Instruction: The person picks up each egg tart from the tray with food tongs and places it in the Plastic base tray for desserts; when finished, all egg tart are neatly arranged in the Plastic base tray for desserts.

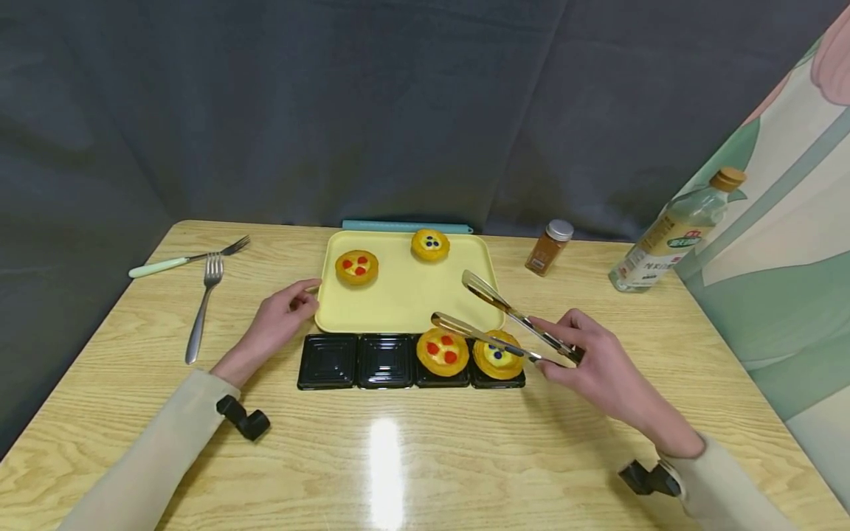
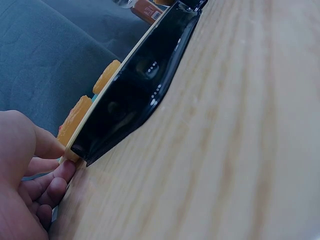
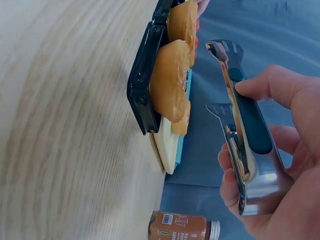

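Nearest, the metal tongs (image 1: 505, 324) are gripped by the right hand (image 1: 598, 369) — blades apart above the blueberry tart (image 1: 498, 355) seated in the black tray (image 1: 328, 361). Beyond, the yellow tray (image 1: 405, 295) is touched at its left edge by the left hand (image 1: 275, 324) — fingers loosely curled.

The wooden tabletop (image 1: 425, 457) carries a yellow tray (image 1: 405, 295) mid-back, a black compartment tray (image 1: 345, 361) before it, two forks (image 1: 199, 295) left, spice jar (image 1: 548, 247) and oil bottle (image 1: 671, 240) back right.
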`<state>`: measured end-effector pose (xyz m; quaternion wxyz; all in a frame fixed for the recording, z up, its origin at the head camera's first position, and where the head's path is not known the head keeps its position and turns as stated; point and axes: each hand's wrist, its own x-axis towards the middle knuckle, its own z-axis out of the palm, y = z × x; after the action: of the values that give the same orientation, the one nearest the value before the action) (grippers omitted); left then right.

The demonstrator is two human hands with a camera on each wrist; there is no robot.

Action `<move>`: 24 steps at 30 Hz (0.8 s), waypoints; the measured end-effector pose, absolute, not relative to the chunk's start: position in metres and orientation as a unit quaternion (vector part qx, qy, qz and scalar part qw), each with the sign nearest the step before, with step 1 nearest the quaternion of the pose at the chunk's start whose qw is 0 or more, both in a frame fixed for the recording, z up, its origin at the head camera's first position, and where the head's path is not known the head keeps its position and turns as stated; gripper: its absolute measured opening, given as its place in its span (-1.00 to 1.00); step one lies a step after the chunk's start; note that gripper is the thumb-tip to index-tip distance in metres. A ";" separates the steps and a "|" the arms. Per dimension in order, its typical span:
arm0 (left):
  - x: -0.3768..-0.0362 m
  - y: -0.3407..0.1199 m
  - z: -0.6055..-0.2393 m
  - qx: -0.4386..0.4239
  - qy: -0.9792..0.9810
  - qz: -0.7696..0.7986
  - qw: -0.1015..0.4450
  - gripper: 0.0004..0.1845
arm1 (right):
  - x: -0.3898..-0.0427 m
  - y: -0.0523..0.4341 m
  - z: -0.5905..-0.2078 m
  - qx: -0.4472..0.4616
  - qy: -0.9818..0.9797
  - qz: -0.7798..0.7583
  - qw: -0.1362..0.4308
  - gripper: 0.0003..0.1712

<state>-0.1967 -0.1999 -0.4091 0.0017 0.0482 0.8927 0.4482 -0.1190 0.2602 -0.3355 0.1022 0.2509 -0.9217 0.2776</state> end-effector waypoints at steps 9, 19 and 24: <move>-0.198 -0.200 -0.409 0.048 0.893 0.448 0.000 -0.51 | -0.136 0.256 -0.336 0.234 -0.928 0.274 0.095 -0.35; -0.197 -0.200 -0.410 0.049 0.894 0.445 0.000 -0.50 | -0.160 0.255 -0.340 0.211 -0.933 0.284 0.067 -0.36; -0.197 -0.200 -0.410 0.048 0.894 0.446 0.001 -0.50 | -0.174 0.254 -0.343 0.201 -0.935 0.287 0.061 -0.37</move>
<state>-0.1971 -0.2003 -0.4098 0.0005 0.0477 0.8940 0.4456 -0.1736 0.2539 -0.3428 0.0610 0.2014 -0.9346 0.2868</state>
